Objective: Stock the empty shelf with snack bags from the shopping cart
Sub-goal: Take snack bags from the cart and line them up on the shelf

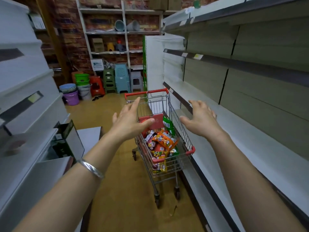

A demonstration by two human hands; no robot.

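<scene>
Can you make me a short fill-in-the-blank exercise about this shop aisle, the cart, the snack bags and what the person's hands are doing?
1. The snack bags lie inside the shopping ____, which has a red handle.
2. Both the left hand and the right hand are open and hold ____.
3. The empty shelf stands on the person's ____ side.
4. A silver bracelet sits on the ____ wrist.

Missing words: cart; nothing; right; left

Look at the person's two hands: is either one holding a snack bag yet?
No: the left hand and right hand are both open and empty above the cart.
</scene>
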